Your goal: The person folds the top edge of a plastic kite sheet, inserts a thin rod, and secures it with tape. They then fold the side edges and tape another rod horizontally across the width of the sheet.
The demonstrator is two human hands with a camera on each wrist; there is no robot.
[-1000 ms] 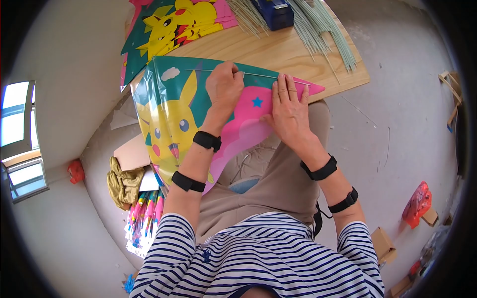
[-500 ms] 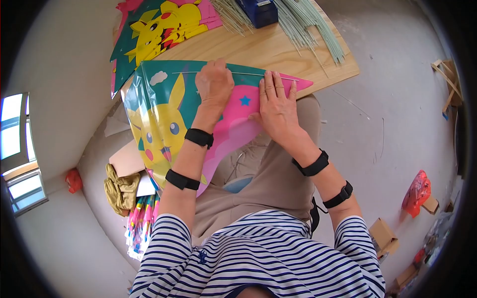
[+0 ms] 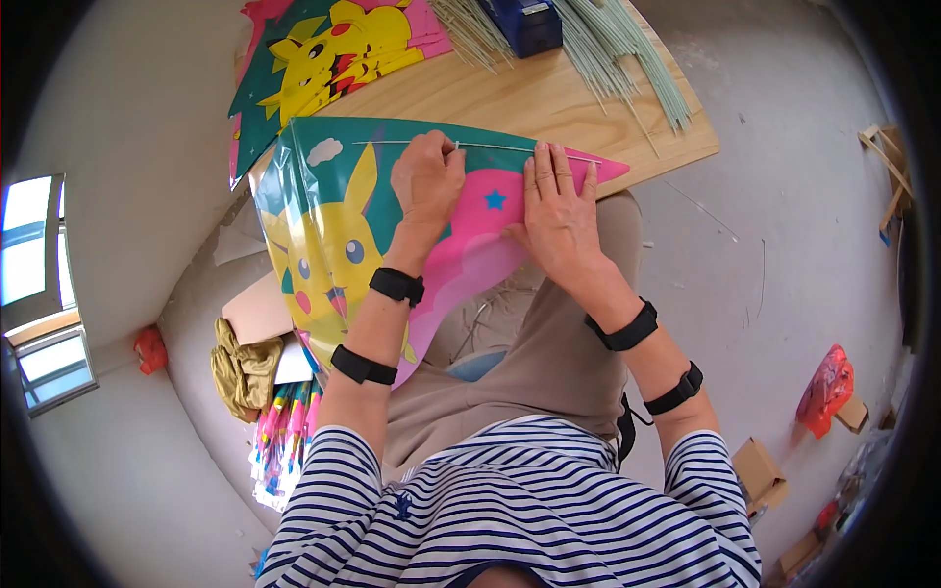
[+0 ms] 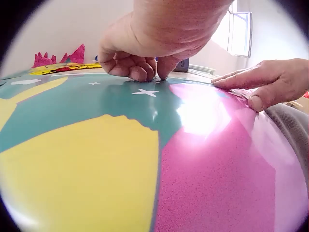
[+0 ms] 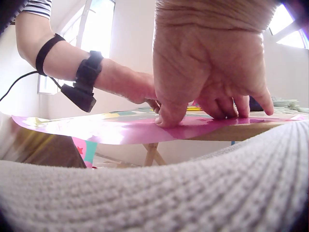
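A printed plastic sheet [image 3: 338, 220] with a yellow character on green and pink spans the table edge and hangs over the lap. A thin pale rod [image 3: 498, 147] lies along its far edge. My left hand [image 3: 427, 181], fingers curled, pinches at the rod near the middle; the left wrist view shows thumb and fingertips meeting at the green part [image 4: 63, 111]. Farther right, my right hand [image 3: 564, 220] presses the pink end flat with fingers spread, over the rod. In the right wrist view its fingertips and thumb touch the pink sheet [image 5: 116, 130].
Similar printed sheets [image 3: 363, 49] lie at the table's far left. Behind the rod stand bundles of thin sticks [image 3: 627, 69] and a dark blue box [image 3: 529, 27]. The wooden table [image 3: 676, 157] ends at the right. Cardboard boxes [image 3: 758, 472] and a red bag [image 3: 825, 390] are on the floor.
The head view has shifted slightly. Both hands stay at about the same places on the sheet, and the left hand has tilted a little, so its thumb side shows more than half a second ago.
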